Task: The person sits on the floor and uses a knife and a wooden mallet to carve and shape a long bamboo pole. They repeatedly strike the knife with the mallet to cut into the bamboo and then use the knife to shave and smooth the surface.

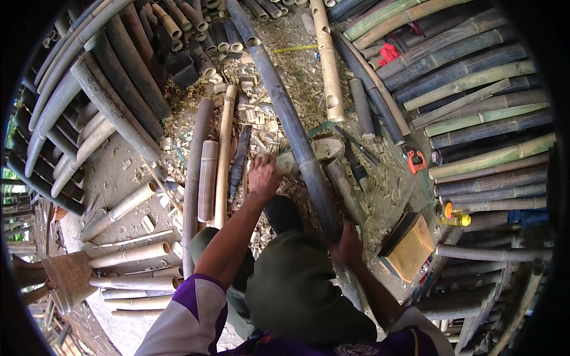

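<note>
A long dark bamboo pole [284, 110] slants from the far middle down to my right knee. Near its far end a round hole shows. My right hand [347, 244] is closed around the pole's near part. Under the pole lies a pale wooden block [328, 148]. My left hand [263, 177] reaches forward, back of the hand up, at the block's left end among bamboo chips. Its fingers look slightly bent and apart, with nothing visible in them; the fingertips are partly hidden. Left of that hand lies a tool with a dark wrapped handle [239, 163].
Bamboo lengths [206, 178] lie to my left. A pale holed bamboo [326, 65] lies ahead, beyond a dark-handled tool [358, 172]. Stacked poles [487, 124] line the right, near an orange tool [414, 161], a yellow-capped bottle [457, 218] and a wooden box [409, 249].
</note>
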### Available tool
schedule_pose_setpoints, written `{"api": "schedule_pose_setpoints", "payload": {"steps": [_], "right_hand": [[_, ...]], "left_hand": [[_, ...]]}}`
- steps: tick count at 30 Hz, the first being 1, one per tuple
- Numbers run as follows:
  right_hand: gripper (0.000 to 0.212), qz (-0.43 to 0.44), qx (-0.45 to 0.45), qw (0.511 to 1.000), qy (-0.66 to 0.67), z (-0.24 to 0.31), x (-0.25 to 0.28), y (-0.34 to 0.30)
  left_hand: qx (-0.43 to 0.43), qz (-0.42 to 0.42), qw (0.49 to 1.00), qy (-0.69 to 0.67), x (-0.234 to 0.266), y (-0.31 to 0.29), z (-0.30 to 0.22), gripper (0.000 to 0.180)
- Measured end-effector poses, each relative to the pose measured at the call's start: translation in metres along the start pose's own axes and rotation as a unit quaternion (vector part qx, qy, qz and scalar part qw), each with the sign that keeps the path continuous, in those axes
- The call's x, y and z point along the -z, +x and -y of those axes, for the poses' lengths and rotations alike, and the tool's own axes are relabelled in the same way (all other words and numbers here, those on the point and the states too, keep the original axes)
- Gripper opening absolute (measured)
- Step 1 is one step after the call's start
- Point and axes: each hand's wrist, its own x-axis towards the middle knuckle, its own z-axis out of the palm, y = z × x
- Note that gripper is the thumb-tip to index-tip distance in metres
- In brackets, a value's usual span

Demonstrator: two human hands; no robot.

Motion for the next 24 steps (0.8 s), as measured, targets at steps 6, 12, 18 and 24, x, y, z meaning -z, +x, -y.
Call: {"api": "schedule_pose_setpoints", "payload": {"steps": [6, 12, 18, 24], "right_hand": [[0.092, -0.061, 0.030, 0.995, 0.079, -0.045, -0.052, -0.028], [0.092, 0.081, -0.088, 0.992, 0.042, 0.031, -0.006, 0.022], [0.090, -0.047, 0.041, 0.988, 0.142, 0.048, -0.021, 0.082], [0.083, -0.069, 0.067, 0.991, 0.095, 0.077, -0.028, 0.167]], "left_hand": [[-0.016, -0.047, 0.999, 0.001, -0.009, -0.001, -0.002, 0.055], [0.002, -0.060, 0.998, -0.015, -0.010, 0.009, -0.005, 0.057], [-0.018, -0.076, 0.997, -0.010, -0.014, 0.011, -0.004, 0.049], [-0.005, -0.080, 0.997, 0.012, -0.024, 0.009, 0.000, 0.045]]}}
